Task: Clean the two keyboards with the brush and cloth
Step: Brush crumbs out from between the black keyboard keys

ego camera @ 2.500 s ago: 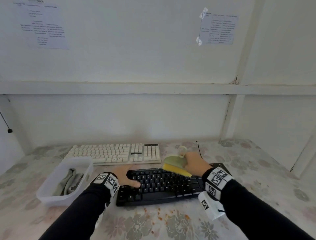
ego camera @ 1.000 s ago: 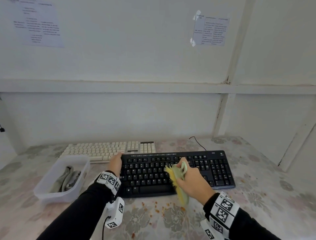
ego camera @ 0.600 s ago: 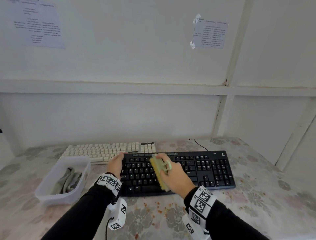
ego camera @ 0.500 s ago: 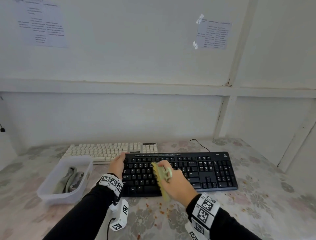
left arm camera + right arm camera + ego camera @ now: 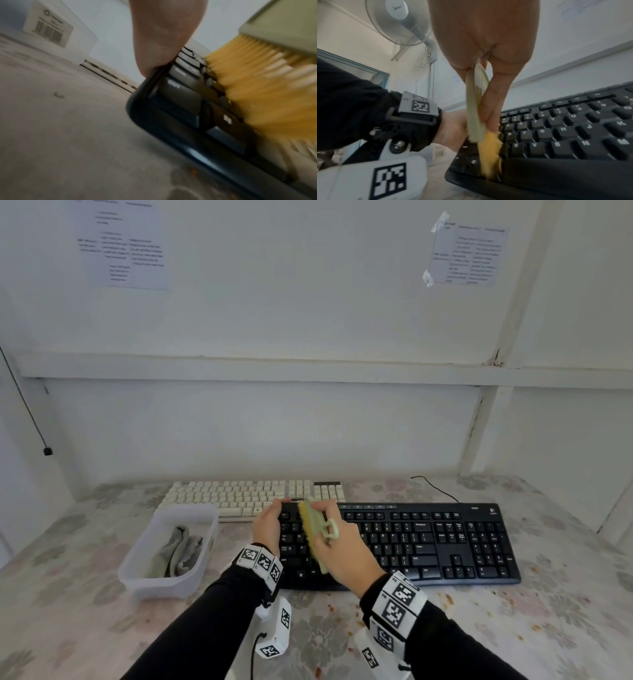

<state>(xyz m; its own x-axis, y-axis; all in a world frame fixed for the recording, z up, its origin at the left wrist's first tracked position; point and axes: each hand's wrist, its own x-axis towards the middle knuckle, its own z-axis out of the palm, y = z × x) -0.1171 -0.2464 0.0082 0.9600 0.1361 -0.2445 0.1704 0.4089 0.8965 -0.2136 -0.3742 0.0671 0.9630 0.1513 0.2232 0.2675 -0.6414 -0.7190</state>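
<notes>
From the head view I see my right hand [image 5: 342,549] gripping the brush [image 5: 314,534], its long axis running front to back across the left end of the black keyboard [image 5: 428,542], yellow bristles turned left and down onto the keys. My left hand [image 5: 269,523] clamps that keyboard's left edge, fingers curled over the top corner. The black keyboard lies lengthwise left to right, its back edge just beside the white keyboard [image 5: 253,496]; the tub [image 5: 205,518] holding the grey cloth [image 5: 180,551] sits near, to the left. Crumbs [image 5: 445,599] dot open table [image 5: 565,611] in front and right. On the left wrist, blurred: bristles [image 5: 257,81] press the keys by the keyboard's rounded near corner [image 5: 137,108], bare table to its left. On the right wrist, fingers [image 5: 494,108] pinch the pale brush back [image 5: 473,115], bristle tips at the front key row, keys stretching away rightward.
</notes>
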